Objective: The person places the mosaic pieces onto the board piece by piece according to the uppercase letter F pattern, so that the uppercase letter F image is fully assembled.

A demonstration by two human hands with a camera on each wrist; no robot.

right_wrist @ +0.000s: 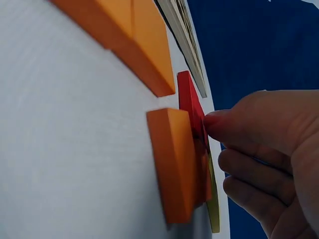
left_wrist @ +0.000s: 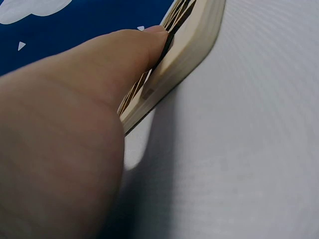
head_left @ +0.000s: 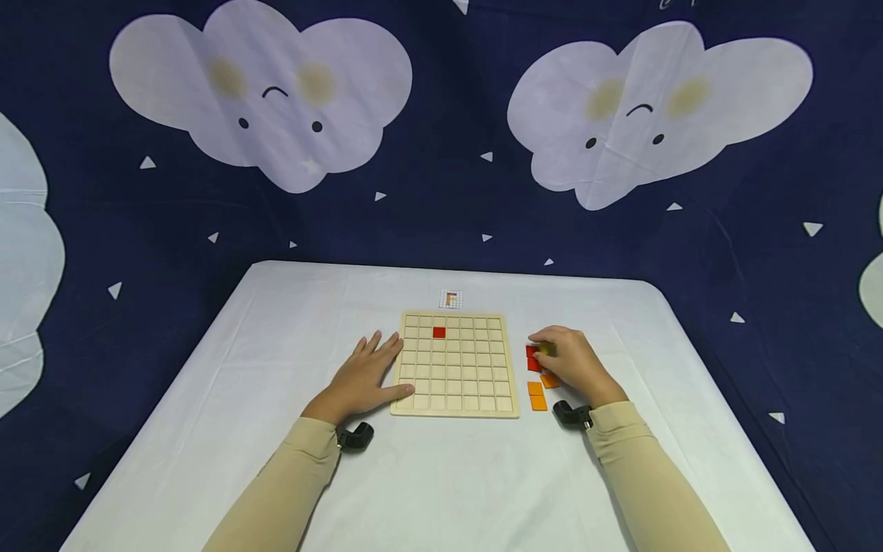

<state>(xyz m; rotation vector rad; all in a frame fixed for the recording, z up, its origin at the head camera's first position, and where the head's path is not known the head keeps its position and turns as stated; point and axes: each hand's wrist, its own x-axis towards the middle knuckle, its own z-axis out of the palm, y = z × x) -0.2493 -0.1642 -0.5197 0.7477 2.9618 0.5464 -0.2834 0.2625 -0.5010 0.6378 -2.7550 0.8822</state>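
Observation:
A wooden grid board [head_left: 454,417] lies on the table, with one red tile [head_left: 438,333] in a cell of its second row from the far edge. My left hand [head_left: 360,383] rests on the board's left edge, fingers spread and thumb on the near-left corner. To the board's right, my right hand [head_left: 576,364] is over a small group of tiles. In the right wrist view its thumb touches a red tile [right_wrist: 184,92]; the index fingertip is hidden there. A yellow tile [right_wrist: 214,209] and orange tiles [right_wrist: 172,164] lie close by.
Two more orange tiles [head_left: 536,395] lie side by side near the board's right edge. Beyond the board's far edge is a small printed pattern card [head_left: 451,300]. A white cloth [head_left: 441,491] covers the table, and a dark blue cloud-print curtain [head_left: 455,215] hangs behind it.

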